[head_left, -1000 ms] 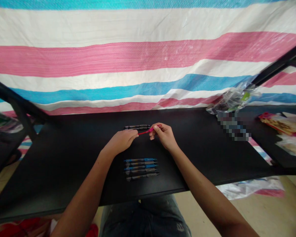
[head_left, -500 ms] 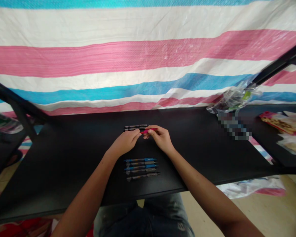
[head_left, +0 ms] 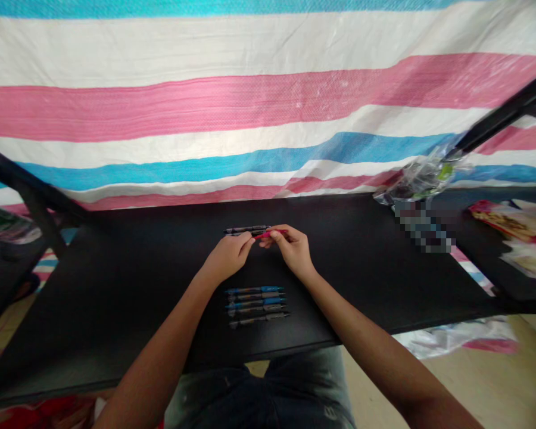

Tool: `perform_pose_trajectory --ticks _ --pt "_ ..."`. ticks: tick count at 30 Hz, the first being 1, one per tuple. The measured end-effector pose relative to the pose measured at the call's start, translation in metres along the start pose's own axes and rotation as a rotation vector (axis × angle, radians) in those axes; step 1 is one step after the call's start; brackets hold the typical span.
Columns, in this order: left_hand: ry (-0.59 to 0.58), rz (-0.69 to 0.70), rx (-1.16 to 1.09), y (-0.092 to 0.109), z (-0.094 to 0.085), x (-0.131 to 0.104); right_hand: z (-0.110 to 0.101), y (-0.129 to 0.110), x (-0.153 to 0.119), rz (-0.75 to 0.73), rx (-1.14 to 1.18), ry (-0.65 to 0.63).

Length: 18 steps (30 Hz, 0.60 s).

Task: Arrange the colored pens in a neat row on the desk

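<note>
Between my two hands is a red pen, held just above the black table. My right hand pinches its right part between thumb and fingers. My left hand is closed at the pen's left end, its fingertips partly hidden behind the hand. Right behind my hands lie dark pens, partly covered by my fingers. Closer to me, several pens rest in a row, some with blue parts and others grey or black, their left ends wrapped in clear plastic.
The black table spans the view below a striped plastic sheet. At its back right sits a crumpled clear plastic bag beside a blurred-out object. Colourful packets lie on another surface to the right. Black frame bars slant on both sides.
Both hands stay almost in place on the red pen. My right hand has shifted very slightly, and the row of pens has not moved.
</note>
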<state>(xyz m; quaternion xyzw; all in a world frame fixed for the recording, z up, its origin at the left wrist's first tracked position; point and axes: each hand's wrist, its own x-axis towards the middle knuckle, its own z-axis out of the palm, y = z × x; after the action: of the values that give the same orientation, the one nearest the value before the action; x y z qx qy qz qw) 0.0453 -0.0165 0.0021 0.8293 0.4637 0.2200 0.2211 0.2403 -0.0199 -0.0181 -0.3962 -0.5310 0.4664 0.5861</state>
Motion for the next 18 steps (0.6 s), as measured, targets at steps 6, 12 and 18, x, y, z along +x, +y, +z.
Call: perform_pose_trajectory --ticks 6,12,18 --pt "0.004 -0.02 0.046 0.0001 0.0003 0.0015 0.0007 0.0035 -0.0003 0.004 0.002 0.029" --pt "-0.003 -0.045 0.035 -0.0062 -0.0036 0.0011 -0.0026 0.0027 0.0035 -0.009 -0.001 0.095" --pt "-0.01 -0.048 -0.023 -0.0053 -0.0038 0.0003 -0.0075 -0.0003 0.0058 -0.003 0.01 0.099"
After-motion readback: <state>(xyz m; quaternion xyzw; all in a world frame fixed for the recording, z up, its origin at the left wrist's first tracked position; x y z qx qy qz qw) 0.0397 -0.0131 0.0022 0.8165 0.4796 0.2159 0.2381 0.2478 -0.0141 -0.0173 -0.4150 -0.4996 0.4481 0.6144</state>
